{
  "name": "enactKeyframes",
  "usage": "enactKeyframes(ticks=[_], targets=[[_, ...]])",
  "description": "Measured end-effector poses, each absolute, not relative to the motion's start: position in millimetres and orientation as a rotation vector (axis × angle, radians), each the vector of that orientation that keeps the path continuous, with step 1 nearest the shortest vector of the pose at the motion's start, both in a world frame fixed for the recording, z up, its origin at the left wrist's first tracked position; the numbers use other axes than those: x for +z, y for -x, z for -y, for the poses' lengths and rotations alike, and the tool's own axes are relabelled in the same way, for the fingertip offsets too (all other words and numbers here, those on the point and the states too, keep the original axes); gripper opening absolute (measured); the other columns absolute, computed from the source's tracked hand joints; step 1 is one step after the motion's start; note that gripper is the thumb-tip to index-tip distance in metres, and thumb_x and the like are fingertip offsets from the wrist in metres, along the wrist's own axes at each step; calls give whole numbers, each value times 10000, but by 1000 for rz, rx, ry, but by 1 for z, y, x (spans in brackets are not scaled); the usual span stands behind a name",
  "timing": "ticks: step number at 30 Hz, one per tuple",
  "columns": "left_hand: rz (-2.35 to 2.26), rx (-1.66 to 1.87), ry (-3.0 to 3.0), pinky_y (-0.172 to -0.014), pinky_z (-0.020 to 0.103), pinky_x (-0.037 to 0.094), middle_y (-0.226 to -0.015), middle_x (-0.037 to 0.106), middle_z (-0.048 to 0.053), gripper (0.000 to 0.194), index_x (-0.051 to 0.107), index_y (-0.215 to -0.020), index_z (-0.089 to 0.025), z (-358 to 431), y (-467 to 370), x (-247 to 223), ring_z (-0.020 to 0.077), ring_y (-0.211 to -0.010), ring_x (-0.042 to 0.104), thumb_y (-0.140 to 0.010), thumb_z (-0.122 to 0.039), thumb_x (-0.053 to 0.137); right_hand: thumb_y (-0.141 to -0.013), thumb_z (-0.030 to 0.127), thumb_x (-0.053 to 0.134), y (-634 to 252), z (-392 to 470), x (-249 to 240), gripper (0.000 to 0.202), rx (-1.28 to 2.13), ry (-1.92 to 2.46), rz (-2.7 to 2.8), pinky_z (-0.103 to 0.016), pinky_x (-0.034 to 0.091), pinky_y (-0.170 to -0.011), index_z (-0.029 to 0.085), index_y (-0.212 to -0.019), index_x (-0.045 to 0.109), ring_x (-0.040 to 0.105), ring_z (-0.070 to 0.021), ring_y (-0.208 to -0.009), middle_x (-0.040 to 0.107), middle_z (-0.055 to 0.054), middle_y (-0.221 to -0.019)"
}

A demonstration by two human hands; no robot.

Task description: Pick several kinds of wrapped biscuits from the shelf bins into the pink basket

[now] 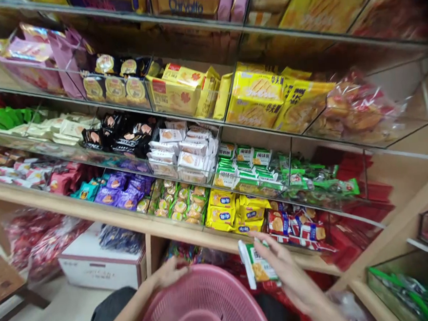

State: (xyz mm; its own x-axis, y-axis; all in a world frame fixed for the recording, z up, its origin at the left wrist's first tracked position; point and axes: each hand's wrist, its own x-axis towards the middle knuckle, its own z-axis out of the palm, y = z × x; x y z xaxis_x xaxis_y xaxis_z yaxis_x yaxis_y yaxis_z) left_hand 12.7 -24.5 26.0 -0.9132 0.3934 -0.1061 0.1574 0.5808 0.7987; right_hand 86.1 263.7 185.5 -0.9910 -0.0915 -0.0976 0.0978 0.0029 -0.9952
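A pink plastic basket (241,295) with slotted sides is in front of me at the bottom of the head view. My left hand (170,272) is at its upper left rim, fingers curled over the edge and slightly blurred. To the right of the basket, my right hand (280,263) grips a green-and-white snack packet (258,265) with a biscuit picture. The packet is held tilted, just below the front edge of the lowest shelf. Similar green-and-white packets (249,165) sit stacked in a shelf compartment above.
Glass-fronted shelves hold yellow biscuit packs (255,96), white packets (184,150), purple packets (122,189), small yellow packs (227,211) and red-and-blue packets (297,225). A white carton (100,268) stands below at left, near a wooden stool (4,280). A wooden ledge (130,220) runs along the front.
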Motion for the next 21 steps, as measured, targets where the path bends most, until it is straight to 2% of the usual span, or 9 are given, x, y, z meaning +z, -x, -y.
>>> enactKeyframes(ticks=[3, 7, 11, 16, 21], targets=[[-2717, 1123, -513, -659, 247, 430, -801, 689, 31, 503, 675, -860, -133, 29, -16, 36, 195, -756, 604, -787, -543, 393, -691, 458, 647, -105, -252, 120, 419, -2214, -184, -1848, -273, 475, -701, 223, -1032, 582, 628, -172, -779, 675, -17, -850], [-2869, 1044, -501, -762, 257, 429, -975, 683, 68, 435, 650, -995, -162, 30, -30, 44, 210, -887, 612, -804, -477, 420, -654, 442, 684, -122, -239, 74, 378, -2275, -262, -1733, -281, 483, -694, 196, -932, 615, 633, -174, -743, 674, -13, -797], [-2926, 1089, -544, -875, 273, 407, -1091, 643, 84, 422, 615, -1060, -159, 19, -60, 48, 206, -1005, 578, -832, -440, 399, -645, 455, 684, -135, -229, 64, 390, -2251, -295, -1777, -274, 485, -675, 198, -930, 610, 628, -173, -739, 662, -2, -784], [-2811, 1236, -566, -918, 292, 385, -1107, 634, 71, 407, 608, -1058, -168, 2, -100, 48, 198, -1030, 555, -833, -447, 415, -640, 472, 676, -157, -216, 64, 458, -2203, -338, -1896, -277, 483, -732, 207, -1003, 587, 612, -181, -828, 643, -14, -872], [-2420, 1469, -501, -755, 281, 431, -917, 676, 33, 510, 643, -925, -149, -11, -126, 44, 183, -843, 583, -848, -537, 322, -618, 491, 672, -183, -202, 54, 405, -2092, -330, -2095, -279, 477, -695, 190, -882, 611, 600, -195, -797, 650, -31, -856]])
